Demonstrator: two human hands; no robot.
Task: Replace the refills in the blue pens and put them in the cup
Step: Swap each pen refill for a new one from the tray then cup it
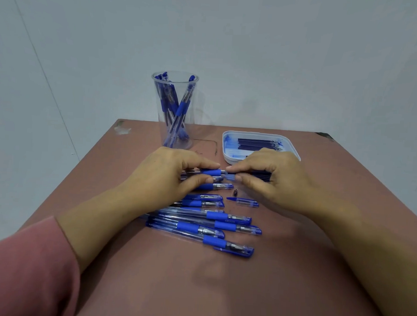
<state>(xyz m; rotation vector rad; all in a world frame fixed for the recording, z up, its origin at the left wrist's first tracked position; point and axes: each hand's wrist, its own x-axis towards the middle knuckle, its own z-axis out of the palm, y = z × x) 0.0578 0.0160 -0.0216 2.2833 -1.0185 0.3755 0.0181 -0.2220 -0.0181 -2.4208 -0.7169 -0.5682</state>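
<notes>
On the surface (294, 259), the blue pen (210, 172) is gripped by the left hand (168, 172), its refill (229, 176) pinched by the right hand (269, 178); the refill is best kept in line with the pen, the cup (174, 107) standing at 12 o'clock.

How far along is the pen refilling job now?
Done: several pens stand in the cup. In hand: the left hand grips an open pen, the right hand pinches what looks like its refill; the loose cap and metal tip lie beside. Left: a row of capped pens on the table, spare refills in the tray.
</notes>
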